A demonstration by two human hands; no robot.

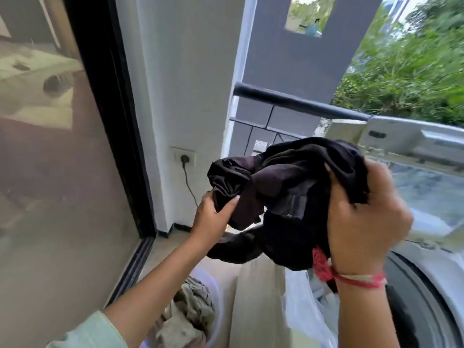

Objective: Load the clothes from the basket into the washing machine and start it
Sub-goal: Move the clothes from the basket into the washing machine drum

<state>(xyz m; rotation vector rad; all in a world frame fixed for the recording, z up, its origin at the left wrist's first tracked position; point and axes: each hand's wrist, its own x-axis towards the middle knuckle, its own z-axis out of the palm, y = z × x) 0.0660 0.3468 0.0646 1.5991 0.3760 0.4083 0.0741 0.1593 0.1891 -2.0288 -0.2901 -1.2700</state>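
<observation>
- Head camera first, and I've got the black garment point(288, 187) dead centre: a bunched, crumpled bundle held up in the air, above the basket and just left of the washing machine.
- I see the left hand point(213, 217) gripping the garment's left end, thumb on the near side and fingers curled in behind the folds.
- The right hand point(364, 222) is clenched round the right side of the bundle, with fabric spilling over the knuckles and hanging below the fist.
- A red thread band point(361, 280) circles the right wrist, its frayed knot sitting against the dark cloth.
- A pale green sleeve point(88, 332) covers the left forearm at the bottom edge.
- Below the garment, the pale basket point(218, 295) sits low in the frame with grey-beige clothes point(188, 315) heaped inside.
- To the right, I can make out the washing machine point(411, 305) with its dark round opening showing and its lid point(426, 192) raised behind the right hand.
- I can't make out what is inside the drum from here.
- On the white wall beyond the left hand, a wall socket point(183, 156) has a plug in it, and the cable point(190, 187) runs downward.
- A dark railing point(288, 99) crosses behind the bundle, with greenery point(401, 71) beyond it.
- A big glass door point(62, 146) with a black frame fills my left side.
</observation>
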